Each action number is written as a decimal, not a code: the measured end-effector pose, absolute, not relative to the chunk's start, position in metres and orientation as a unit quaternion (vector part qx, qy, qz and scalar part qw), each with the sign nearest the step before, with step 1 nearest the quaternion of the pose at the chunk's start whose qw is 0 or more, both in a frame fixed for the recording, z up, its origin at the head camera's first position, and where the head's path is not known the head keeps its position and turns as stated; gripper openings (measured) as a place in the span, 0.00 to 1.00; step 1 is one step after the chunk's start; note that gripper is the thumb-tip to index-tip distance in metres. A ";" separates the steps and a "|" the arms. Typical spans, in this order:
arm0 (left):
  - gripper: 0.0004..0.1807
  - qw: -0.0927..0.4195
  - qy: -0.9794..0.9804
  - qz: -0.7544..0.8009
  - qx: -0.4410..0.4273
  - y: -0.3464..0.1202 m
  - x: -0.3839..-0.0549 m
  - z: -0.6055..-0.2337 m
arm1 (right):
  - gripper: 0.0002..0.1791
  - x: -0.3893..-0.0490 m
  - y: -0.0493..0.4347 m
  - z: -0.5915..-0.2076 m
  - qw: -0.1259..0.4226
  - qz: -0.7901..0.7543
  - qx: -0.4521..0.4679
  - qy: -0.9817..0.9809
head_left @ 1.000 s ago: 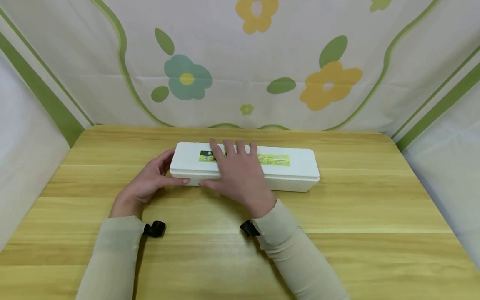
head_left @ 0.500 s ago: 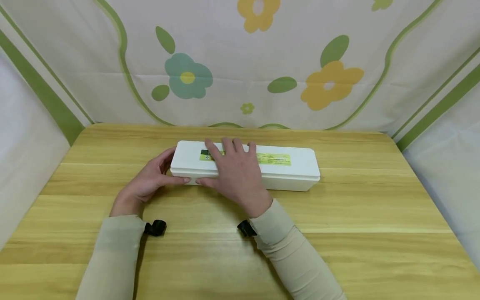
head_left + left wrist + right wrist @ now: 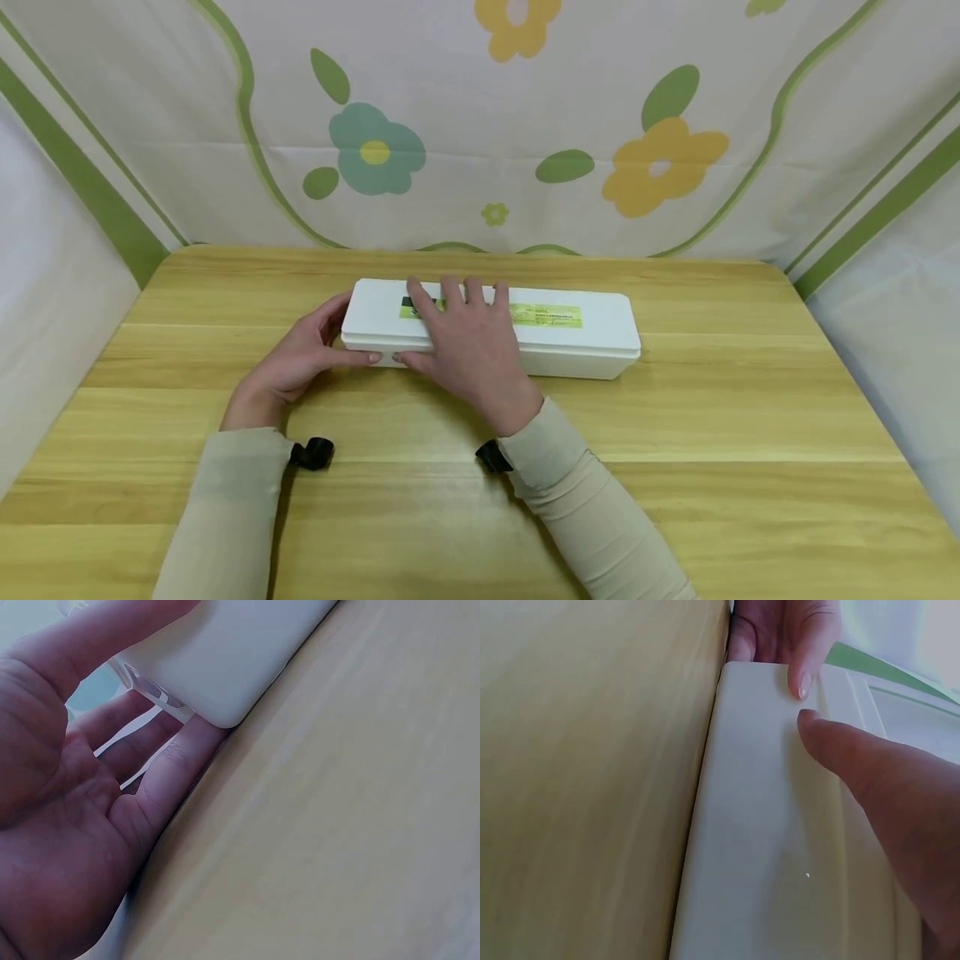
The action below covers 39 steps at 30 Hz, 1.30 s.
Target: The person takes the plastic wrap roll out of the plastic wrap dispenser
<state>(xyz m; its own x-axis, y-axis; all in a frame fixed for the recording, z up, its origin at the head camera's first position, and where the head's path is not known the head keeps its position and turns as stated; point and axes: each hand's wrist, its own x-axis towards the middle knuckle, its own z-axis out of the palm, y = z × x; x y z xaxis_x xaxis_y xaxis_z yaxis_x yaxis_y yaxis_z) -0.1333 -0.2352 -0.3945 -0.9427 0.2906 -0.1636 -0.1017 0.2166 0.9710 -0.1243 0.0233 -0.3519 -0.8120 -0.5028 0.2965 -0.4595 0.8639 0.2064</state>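
Note:
A long white lidded box (image 3: 607, 321) lies crosswise on the wooden table, its lid seated on top and a yellow-green label (image 3: 551, 315) stuck to the lid. At its left end my left hand (image 3: 300, 358) grips the box, thumb on the front wall and fingers round the end. My right hand (image 3: 476, 350) spans the lid left of the middle, with spread fingers over the far edge and the thumb on the front wall; it hides part of the label. In the right wrist view, the right thumb (image 3: 847, 754) points at the left thumb (image 3: 806, 664) across a small gap.
The wooden table (image 3: 712, 517) spreads around the box on all sides. Behind it hangs a white curtain (image 3: 465, 108) with printed flowers, and white cloth walls stand left and right. A black wrist device (image 3: 313, 454) sits on each sleeve cuff.
My right hand has shifted slightly left across the lid, mostly in the first half second. The left hand and the box keep their places.

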 end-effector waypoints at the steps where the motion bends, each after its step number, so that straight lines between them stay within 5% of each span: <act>1: 0.55 0.157 0.764 0.623 0.062 -0.235 -0.133 -0.394 | 0.52 -0.124 0.023 -0.352 0.166 -0.061 0.251 -0.952; 7: 0.54 0.157 0.763 0.624 0.064 -0.235 -0.134 -0.394 | 0.55 -0.126 0.021 -0.349 0.122 -0.063 0.236 -0.962; 16: 0.55 0.159 0.762 0.624 0.062 -0.235 -0.133 -0.393 | 0.51 -0.130 0.022 -0.353 0.159 -0.045 0.241 -0.956; 39: 0.55 0.182 0.744 0.638 0.080 -0.245 -0.141 -0.396 | 0.59 -0.133 0.023 -0.350 0.103 -0.016 0.236 -0.966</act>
<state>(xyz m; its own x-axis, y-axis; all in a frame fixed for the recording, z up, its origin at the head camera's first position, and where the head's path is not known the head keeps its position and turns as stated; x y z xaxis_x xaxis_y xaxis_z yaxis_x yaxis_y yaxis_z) -0.1405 -0.2454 -0.3959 -0.9208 0.3519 -0.1683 -0.1126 0.1733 0.9784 -0.1329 0.0233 -0.3495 -0.8672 -0.4602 0.1905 -0.4535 0.8877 0.0801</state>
